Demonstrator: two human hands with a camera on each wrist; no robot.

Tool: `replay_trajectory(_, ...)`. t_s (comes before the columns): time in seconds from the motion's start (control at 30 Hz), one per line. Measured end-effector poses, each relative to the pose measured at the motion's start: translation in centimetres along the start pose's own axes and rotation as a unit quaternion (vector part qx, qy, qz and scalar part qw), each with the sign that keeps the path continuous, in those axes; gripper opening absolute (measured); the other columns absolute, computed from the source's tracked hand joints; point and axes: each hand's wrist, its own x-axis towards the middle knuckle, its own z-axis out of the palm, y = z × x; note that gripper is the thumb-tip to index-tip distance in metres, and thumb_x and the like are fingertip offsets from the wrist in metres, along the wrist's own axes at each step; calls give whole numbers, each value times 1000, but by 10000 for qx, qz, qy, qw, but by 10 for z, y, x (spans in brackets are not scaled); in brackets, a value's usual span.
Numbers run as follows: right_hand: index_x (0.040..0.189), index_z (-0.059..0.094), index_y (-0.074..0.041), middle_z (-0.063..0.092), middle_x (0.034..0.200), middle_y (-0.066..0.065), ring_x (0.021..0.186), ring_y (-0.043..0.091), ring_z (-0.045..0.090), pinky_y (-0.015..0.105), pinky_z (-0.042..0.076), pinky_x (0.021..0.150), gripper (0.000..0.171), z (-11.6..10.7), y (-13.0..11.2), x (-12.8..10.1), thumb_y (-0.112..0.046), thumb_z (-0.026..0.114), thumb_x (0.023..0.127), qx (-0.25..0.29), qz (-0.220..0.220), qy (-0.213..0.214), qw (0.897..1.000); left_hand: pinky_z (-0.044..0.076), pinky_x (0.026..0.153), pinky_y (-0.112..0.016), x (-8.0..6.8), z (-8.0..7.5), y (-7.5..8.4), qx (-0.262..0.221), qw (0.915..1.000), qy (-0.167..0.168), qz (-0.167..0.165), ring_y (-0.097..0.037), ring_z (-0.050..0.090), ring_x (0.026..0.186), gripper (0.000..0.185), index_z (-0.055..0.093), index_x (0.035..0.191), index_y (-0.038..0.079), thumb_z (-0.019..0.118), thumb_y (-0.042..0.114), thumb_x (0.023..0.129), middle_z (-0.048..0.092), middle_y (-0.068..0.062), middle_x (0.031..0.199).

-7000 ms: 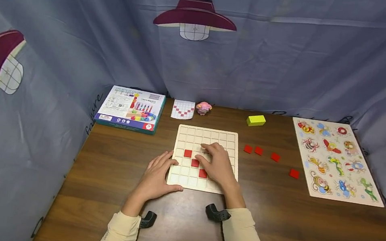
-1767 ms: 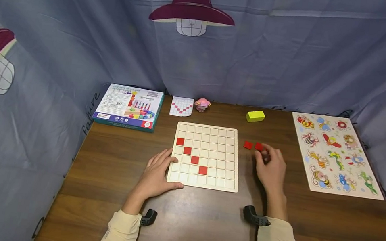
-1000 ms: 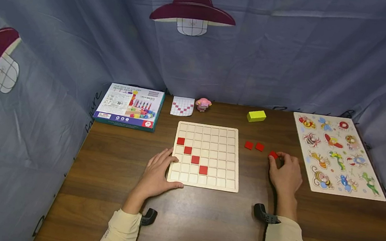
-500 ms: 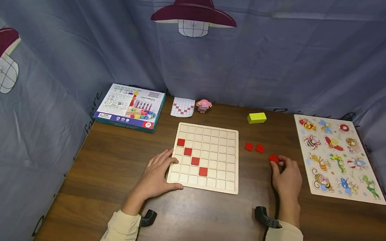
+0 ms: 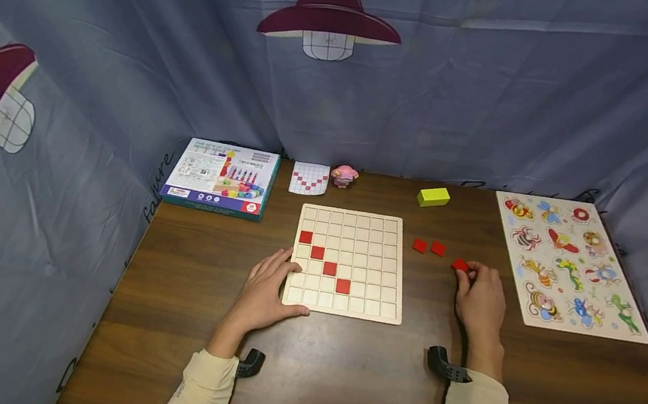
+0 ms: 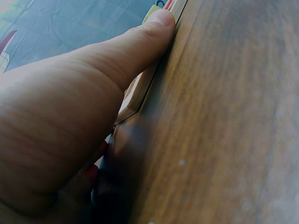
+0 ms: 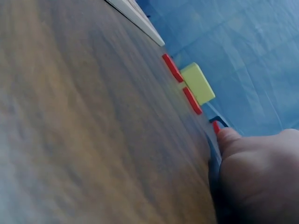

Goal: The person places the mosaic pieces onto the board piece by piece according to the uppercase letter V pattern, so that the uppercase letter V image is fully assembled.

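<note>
In the head view a square wooden grid board [image 5: 382,261] lies on the table. Several red square tiles, one of them a lower tile [image 5: 343,286], form a slanting line in its cells. My left hand [image 5: 264,293] rests at the board's lower left corner, fingers along the left side and thumb at the near edge. To the right of the board my right hand [image 5: 481,303] pinches a red tile [image 5: 460,265] between thumb and fingertips, at or close to the table. Two loose red tiles, a left one [image 5: 419,245] and a right one [image 5: 438,248], lie between board and hand.
Behind the board are a pattern card [image 5: 309,179] with a red V, a pink figurine [image 5: 344,176] and a yellow block [image 5: 434,197]. A boxed toy set [image 5: 220,178] lies at the back left. An insect puzzle board [image 5: 574,265] occupies the right side.
Seven seconds ago my right hand was over the board; it has since moved right to a loose tile. The slanting line gained a tile, and the farthest right loose tile left its place.
</note>
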Motion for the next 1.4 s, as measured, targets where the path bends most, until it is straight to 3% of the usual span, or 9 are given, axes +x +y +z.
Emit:
replay_trajectory(0.13,120,59,8,53,97,23,91,42,53,54,43,82,30,6,-2,-3,-13,65,100,435,-347,240,9982,22,123,-60,0,-1,2,-45,10000,13,-18,-32,26,156,80,56,130,17,87,60,70,33,-11,166)
replay_trajectory(0.27,119,60,8,53,94,20,85,34,51,41,38,76,29,12,-12,-6,-9,69,96,797,-747,360,9934,22,122,-60,0,-1,3,-46,10000,39,0,-33,26,155,80,57,130,16,87,60,70,33,-11,166)
replay_trajectory(0.47,117,63,5,55,93,16,80,25,51,30,37,72,29,22,-34,-15,-6,73,93,971,-1279,40,9870,22,123,-59,-1,-1,2,-41,10000,14,-36,-31,25,156,81,56,131,16,87,60,71,31,-8,167)
replay_trajectory(0.7,115,65,3,56,92,11,80,18,50,28,39,69,30,32,-59,-27,-8,77,90,1126,-1758,-480,9768,19,125,-58,-2,-1,2,-107,9998,-115,-141,-29,22,158,82,56,133,17,87,61,71,29,-7,169)
replay_trajectory(0.93,114,67,-5,54,87,1,81,11,46,28,38,71,28,45,-83,-35,-15,78,90,1152,-2311,-1131,9594,19,125,-58,-1,0,2,-69,9998,-116,-136,-29,22,157,82,56,133,17,87,61,71,29,-6,169)
replay_trajectory(1.23,111,68,-5,54,84,-1,80,13,47,35,41,77,27,53,-99,-39,-16,79,89,1052,-2774,-1246,9468,19,126,-57,0,1,-1,-25,9999,-100,-95,-29,22,158,82,56,133,18,86,62,71,28,-5,169)
replay_trajectory(1.4,112,68,-5,56,85,1,83,15,49,38,41,80,27,53,-103,-39,-19,78,91,859,-2731,-1399,9479,19,126,-58,0,0,-1,-29,9999,-98,-87,-29,22,158,82,56,133,18,86,62,71,28,-5,169)
